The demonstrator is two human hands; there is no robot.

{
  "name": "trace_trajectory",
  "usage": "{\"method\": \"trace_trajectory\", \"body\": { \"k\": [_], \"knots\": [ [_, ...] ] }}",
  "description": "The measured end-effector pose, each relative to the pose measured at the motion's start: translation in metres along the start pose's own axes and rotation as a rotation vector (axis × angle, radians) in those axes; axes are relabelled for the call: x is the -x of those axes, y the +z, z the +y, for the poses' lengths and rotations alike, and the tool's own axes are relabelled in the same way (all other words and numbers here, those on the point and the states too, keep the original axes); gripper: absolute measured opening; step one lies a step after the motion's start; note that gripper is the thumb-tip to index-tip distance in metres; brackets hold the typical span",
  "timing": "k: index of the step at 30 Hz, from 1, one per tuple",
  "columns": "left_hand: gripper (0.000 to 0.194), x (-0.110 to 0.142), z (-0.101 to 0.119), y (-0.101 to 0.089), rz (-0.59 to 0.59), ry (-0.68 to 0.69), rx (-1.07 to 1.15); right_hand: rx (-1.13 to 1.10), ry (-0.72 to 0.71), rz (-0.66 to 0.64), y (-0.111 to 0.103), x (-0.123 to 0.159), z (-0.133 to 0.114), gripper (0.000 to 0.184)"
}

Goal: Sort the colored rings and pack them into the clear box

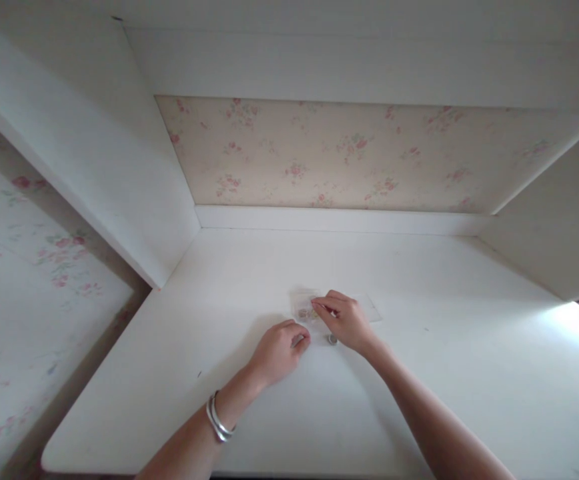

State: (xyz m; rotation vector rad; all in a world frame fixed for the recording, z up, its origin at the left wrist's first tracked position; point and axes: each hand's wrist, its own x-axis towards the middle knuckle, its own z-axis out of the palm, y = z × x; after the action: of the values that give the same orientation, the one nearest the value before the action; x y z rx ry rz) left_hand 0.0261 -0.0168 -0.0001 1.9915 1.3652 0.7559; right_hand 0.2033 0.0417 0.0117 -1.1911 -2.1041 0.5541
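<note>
A small clear plastic box lies on the white desk with its lid folded open to the right. Inside it are a few small items, too tiny to name. Over the box, my right hand has its thumb and fingers pinched together; whatever they hold, if anything, is hidden. My left hand rests on the desk just in front of the box, fingers curled and thumb against the index finger. Nothing can be made out in that pinch. Beneath my right hand sits a small round silvery piece.
The white desk has a raised back strip and white side panels. Above it runs a shelf, with floral wallpaper behind. A small dark mark shows left of my left hand. A silver bracelet circles my left wrist.
</note>
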Motion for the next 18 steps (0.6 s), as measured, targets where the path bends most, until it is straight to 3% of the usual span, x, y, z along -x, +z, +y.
{"method": "trace_trajectory", "body": {
  "k": [4,8,13,18],
  "knots": [
    [0.019,0.0,-0.001,-0.001,-0.003,-0.013,-0.023,0.104,0.012,-0.031,0.01,-0.024,-0.004,0.024],
    [0.018,0.0,-0.003,-0.002,0.0,-0.006,-0.029,0.13,0.056,-0.045,0.011,-0.027,0.002,0.022],
    [0.017,0.001,-0.005,0.0,-0.026,0.023,-0.06,0.048,0.13,0.088,-0.003,-0.002,0.014,0.026],
    [0.017,0.001,0.0,0.002,-0.059,0.016,-0.091,-0.042,0.262,0.097,-0.012,0.033,0.026,0.029]
  ]
}}
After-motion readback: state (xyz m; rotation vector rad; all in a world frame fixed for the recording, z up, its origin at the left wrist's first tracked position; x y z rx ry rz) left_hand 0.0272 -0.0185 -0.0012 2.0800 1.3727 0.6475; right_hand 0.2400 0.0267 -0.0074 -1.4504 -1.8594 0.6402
